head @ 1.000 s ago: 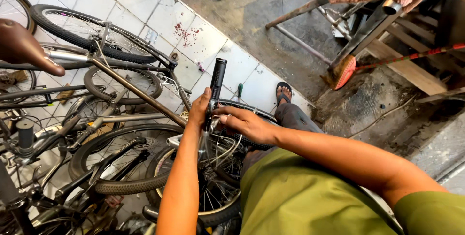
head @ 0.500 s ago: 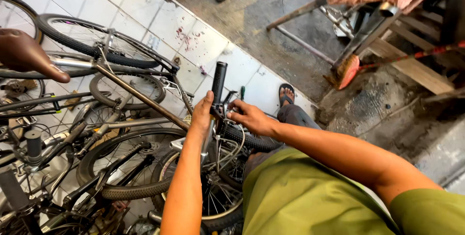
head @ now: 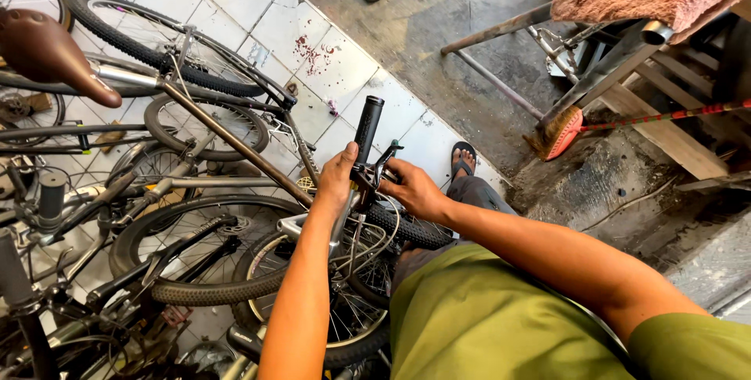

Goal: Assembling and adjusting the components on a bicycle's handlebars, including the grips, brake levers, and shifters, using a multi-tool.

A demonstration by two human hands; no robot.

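Handlebar (head: pixel 368 131) runs up-frame from centre, black sleeve uppermost. Both hands sit at its base — left hand (head: pixel 336 180) wrapped round the bar, right hand (head: pixel 411 188) pinching the brake lever (head: pixel 385 154).

I see no packages, labels, signs or screens anywhere among the bicycles, tiles and concrete here.
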